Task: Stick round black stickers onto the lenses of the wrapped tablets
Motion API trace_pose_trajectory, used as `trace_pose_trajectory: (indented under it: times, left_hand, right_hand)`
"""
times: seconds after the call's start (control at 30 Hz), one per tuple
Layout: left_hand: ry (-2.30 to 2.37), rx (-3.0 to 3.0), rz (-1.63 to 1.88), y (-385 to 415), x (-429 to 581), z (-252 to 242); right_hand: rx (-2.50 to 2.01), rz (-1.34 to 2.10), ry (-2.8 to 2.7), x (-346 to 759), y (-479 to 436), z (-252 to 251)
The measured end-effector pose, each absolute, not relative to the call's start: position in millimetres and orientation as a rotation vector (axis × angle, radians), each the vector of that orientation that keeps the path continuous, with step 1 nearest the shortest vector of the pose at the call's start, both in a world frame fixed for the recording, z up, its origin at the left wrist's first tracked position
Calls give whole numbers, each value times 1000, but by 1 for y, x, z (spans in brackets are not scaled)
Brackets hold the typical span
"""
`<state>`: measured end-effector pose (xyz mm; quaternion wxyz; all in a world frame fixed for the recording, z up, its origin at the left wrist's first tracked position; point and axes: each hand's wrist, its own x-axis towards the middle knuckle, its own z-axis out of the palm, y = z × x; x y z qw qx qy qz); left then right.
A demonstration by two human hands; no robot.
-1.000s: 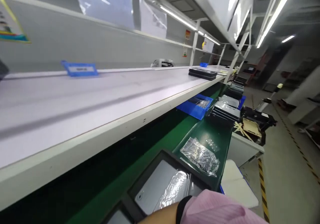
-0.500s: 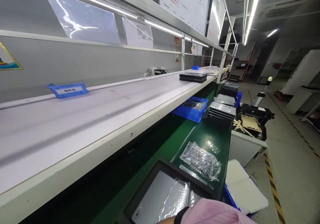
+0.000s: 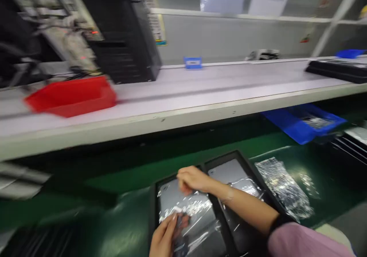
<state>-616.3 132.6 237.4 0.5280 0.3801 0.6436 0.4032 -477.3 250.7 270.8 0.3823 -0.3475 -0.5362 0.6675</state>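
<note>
A black two-compartment tray (image 3: 219, 211) lies on the green bench and holds two flat grey tablets, each partly covered by clear film. My left hand (image 3: 164, 236) is over the lower left of the left tablet (image 3: 169, 196), with thumb and fingertips pinched on its shiny plastic film (image 3: 197, 211). Above the same tablet's upper edge is my right hand (image 3: 193, 178), its fingers curled in; whatever they hold is hidden. My right forearm crosses the right tablet (image 3: 226, 171). Some blur softens the view.
Crumpled bubble wrap (image 3: 282, 186) lies right of the tray. A blue bin (image 3: 304, 123) sits under the shelf edge (image 3: 177, 117), which runs above the bench. On the shelf are a red bin (image 3: 74, 96), a small blue box (image 3: 193, 62) and black trays (image 3: 338, 70).
My view has swung left and down, bringing the whole tray, the red bin and both hands into sight. The right hand, hidden before, now shows above the left tablet.
</note>
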Motion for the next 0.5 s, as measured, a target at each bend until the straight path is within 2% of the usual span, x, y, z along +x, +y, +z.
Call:
trace_pose_trajectory:
  times: [0.17, 0.33, 0.5]
  left_hand:
    - [1343, 602, 1116, 125, -605, 263]
    - [1230, 640, 1098, 120, -590, 273]
    - [1386, 942, 923, 131, -609, 267]
  right_hand:
    - [-903, 1660, -1069, -420, 186, 285]
    - [-952, 1744, -751, -384, 140, 265]
    - [-1033, 1457, -689, -322, 107, 253]
